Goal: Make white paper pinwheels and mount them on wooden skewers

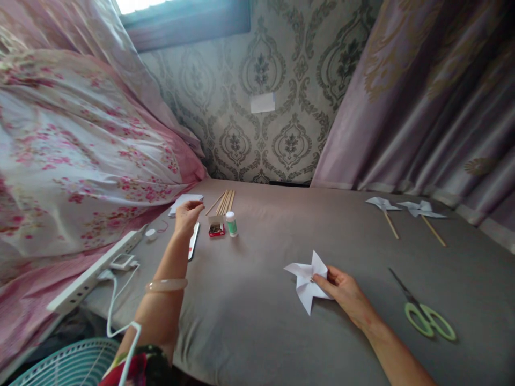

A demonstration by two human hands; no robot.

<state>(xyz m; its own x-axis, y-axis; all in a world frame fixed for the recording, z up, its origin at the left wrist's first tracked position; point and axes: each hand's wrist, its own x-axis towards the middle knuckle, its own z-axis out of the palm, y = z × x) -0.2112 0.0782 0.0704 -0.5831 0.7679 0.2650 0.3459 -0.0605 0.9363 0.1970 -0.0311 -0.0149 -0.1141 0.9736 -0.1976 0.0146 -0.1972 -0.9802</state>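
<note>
1. The right hand [341, 289] grips a white paper pinwheel [308, 283], thumb pressing near its centre, where a small shiny spot shows. The pinwheel is low and right of centre, above a grey, cloth-covered worktop [249, 327].
2. The left hand [189, 214] is well apart from it, far forward on the left, fingers bent; I cannot tell whether they hold anything.
3. Loose wooden sticks [225, 202] lie just right of the left hand, much nearer to it than to the right; their long axes run roughly away from the person, one slanting across. White paper [177, 206] lies beneath or just behind this hand.
4. Containers: a small open red box [216, 230] holds small brownish pieces, too tiny to name. Just right of it stands an upright, white-capped bottle [231, 224] with a green label; its contents are hidden.
5. At far right lie two stick-mounted pinwheels [420, 208]; nearer, green-handled scissors [419, 308] lie open, blades pointing away.
</note>
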